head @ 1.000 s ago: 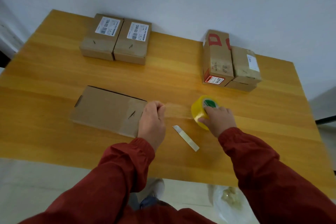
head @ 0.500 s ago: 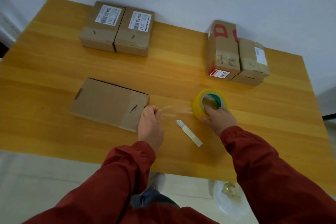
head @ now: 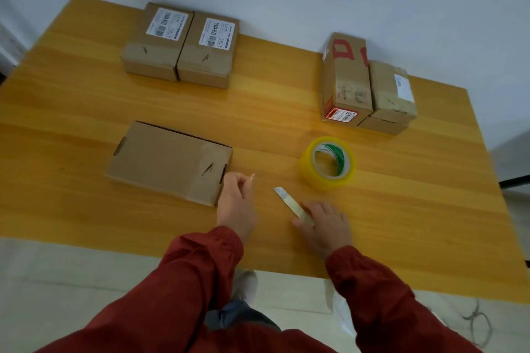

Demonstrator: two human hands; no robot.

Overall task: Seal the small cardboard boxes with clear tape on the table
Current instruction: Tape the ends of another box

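Cutter between flat box and tape roll; labelled boxes behind.

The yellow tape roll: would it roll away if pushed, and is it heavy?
The tape roll lies flat, hole upward, so it would probably slide, not roll. It looks thickly wound, so likely fairly weighty and stiff.

Bare surface runs wide between the flat box and the tape roll; a thin blade lies across its near end. Labelled boxes and a box stack crowd the far edge.
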